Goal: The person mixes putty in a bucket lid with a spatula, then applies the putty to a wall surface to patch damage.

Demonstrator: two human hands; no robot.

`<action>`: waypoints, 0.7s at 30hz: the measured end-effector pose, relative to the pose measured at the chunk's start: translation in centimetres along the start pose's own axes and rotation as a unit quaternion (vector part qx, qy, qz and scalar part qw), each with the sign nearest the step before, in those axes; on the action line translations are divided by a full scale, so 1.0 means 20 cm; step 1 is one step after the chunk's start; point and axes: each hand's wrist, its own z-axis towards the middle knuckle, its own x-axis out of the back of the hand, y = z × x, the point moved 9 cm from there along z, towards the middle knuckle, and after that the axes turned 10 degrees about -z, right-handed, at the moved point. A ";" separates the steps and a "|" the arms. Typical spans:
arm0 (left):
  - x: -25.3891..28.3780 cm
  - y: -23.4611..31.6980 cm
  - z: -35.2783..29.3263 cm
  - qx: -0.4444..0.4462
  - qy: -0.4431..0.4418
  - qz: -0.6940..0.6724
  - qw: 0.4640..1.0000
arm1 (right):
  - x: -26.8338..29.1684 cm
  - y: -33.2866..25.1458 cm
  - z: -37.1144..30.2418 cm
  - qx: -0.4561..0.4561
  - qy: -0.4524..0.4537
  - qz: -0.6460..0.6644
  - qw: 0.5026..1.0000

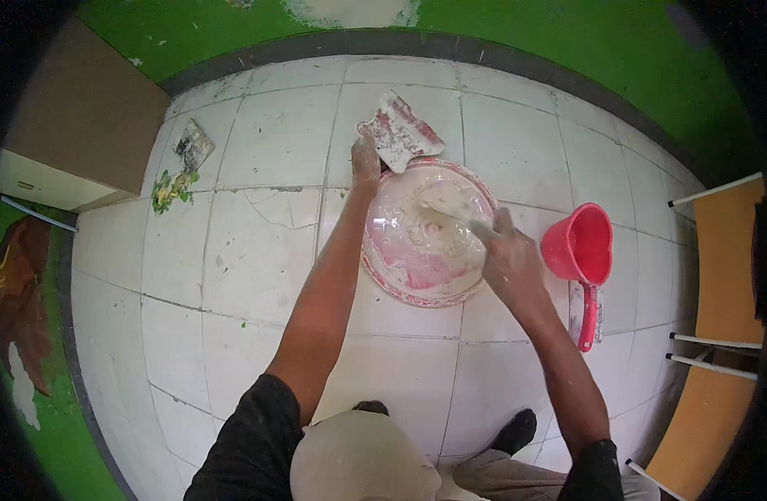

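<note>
A round pinkish-red basin stands on the floor before me, its rim smeared with white, with milky liquid and pink patches inside. At its far left edge my left hand is closed on the side of a crumpled white-and-red packet dusted with powder, which overlaps the far rim. My right hand, somewhat blurred, is closed over the right side of the basin. From its fingers a pale, flat stirring tool reaches into the liquid; its exact kind is not clear.
A pink long-handled water dipper rests right of the basin. On the left lie a dirty scrap and yellow-green bits, near a brown cabinet. Orange-topped chairs line the right; a green wall rises behind.
</note>
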 end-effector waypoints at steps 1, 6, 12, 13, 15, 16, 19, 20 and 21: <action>-0.01 0.00 -0.02 0.001 -0.002 -0.001 1.000 | -0.05 -0.03 0.02 -0.002 0.000 -0.001 1.000; -0.02 0.00 -0.05 -0.014 0.012 0.035 0.999 | -0.29 -0.15 -0.13 0.051 -0.062 -0.029 0.996; 0.02 0.01 -0.06 -0.030 0.006 0.000 1.000 | -0.12 0.03 -0.29 -0.051 -0.152 0.011 0.987; -0.03 0.02 -0.08 -0.028 0.002 -0.005 1.000 | -0.12 0.06 -0.29 -0.055 -0.152 0.006 0.987; -0.08 0.02 -0.11 -0.017 -0.021 -0.034 0.999 | -0.12 0.12 -0.28 -0.079 -0.033 0.035 0.996; -0.07 0.02 -0.11 -0.018 -0.021 -0.033 0.999 | -0.22 0.12 -0.29 -0.103 -0.082 0.035 0.991; -0.03 -0.05 -0.09 -0.003 -0.003 -0.073 0.997 | -0.23 0.08 -0.44 -0.077 -0.023 0.071 0.994; -0.02 -0.03 -0.09 -0.023 -0.017 -0.045 0.999 | -0.18 0.08 -0.45 -0.117 -0.086 0.067 0.987; -0.01 -0.02 -0.08 -0.042 -0.033 -0.016 0.998 | -0.13 0.10 -0.46 -0.116 -0.086 0.069 0.987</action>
